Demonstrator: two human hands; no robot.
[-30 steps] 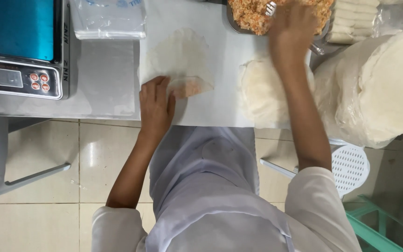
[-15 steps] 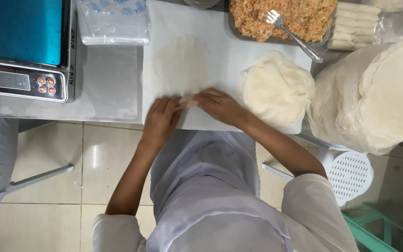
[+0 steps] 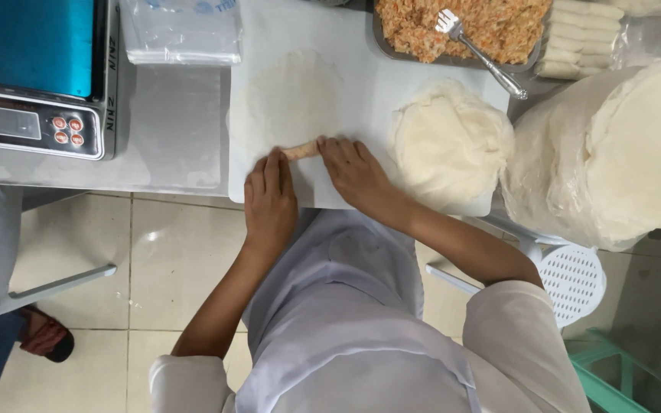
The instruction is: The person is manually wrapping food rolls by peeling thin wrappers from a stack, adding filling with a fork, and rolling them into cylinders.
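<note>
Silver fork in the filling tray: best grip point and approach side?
Grip the silver metal fork by its bare handle end, coming from the right and above. The tines sit buried in the orange shredded filling, while the handle slants down-right over the rim of the grey metal tray, free and clear of food.

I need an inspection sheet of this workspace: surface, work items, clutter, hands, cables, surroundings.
Surface: white board on a grey table.
Work items: thin wrapper spread flat, its near edge rolled over filling; wrapper pile at right.
Clutter: scale, plastic bags, filling tray with fork, finished rolls, large bagged stack.
Hands: left hand and right hand both press on the roll.
Cables: nothing seen.
Surroundings: tiled floor, white stool, another person's foot.
</note>
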